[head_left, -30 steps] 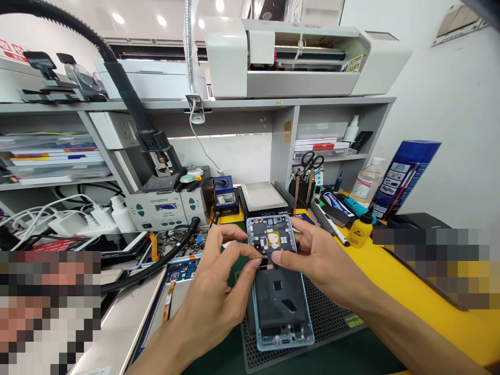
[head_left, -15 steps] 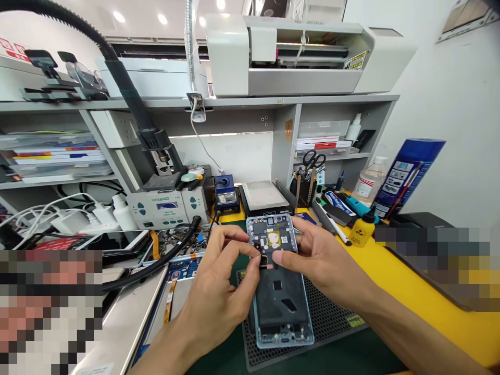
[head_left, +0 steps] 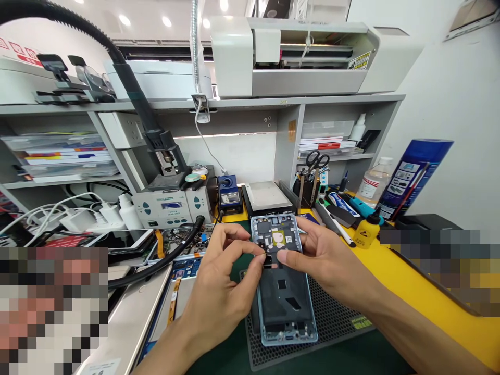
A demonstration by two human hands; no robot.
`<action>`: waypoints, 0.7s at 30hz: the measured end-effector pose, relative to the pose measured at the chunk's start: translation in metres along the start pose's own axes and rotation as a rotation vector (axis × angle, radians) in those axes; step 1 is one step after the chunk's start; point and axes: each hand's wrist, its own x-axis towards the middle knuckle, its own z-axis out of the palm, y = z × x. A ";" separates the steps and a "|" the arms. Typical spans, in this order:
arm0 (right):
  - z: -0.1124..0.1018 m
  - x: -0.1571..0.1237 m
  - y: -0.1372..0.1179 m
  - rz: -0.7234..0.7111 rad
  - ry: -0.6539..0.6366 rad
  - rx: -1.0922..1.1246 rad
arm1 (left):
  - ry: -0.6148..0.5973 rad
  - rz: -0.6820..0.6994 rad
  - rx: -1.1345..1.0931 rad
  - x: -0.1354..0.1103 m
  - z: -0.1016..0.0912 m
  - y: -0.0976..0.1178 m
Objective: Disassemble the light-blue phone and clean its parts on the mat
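Observation:
An opened smartphone (head_left: 287, 297) with a light blue frame is held tilted above a dark perforated mat (head_left: 332, 307); its black inner cover and upper board face me. My right hand (head_left: 324, 255) grips its upper right side, thumb on the inner cover and fingers around the edge. Thumb and index finger of my left hand (head_left: 230, 276) are pinched together at the left of the phone, beside a small dark opening below the board. Whatever sits between those fingertips is too small to make out.
Behind the phone stand a grey hot-air station (head_left: 167, 205) and a pen holder with scissors (head_left: 310, 182). A yellow dropper bottle (head_left: 365, 229) and a blue can (head_left: 414, 177) are at the right. A black hose (head_left: 167, 265) crosses tablets and circuit boards at the left.
The whole view has shifted slightly, so everything sits a little further right. Both hands keep nearly the same pose on the phone.

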 end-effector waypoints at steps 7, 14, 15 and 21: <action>0.001 0.000 0.000 0.027 -0.016 0.019 | 0.015 -0.041 -0.004 -0.001 0.002 0.003; 0.002 0.000 0.000 0.017 0.014 -0.004 | 0.012 0.010 -0.023 -0.002 -0.002 0.001; 0.002 0.001 0.000 0.009 0.023 -0.009 | 0.001 0.029 -0.032 -0.002 -0.004 0.001; 0.004 0.001 -0.002 0.004 0.048 -0.019 | -0.104 0.143 -0.023 0.001 -0.011 0.003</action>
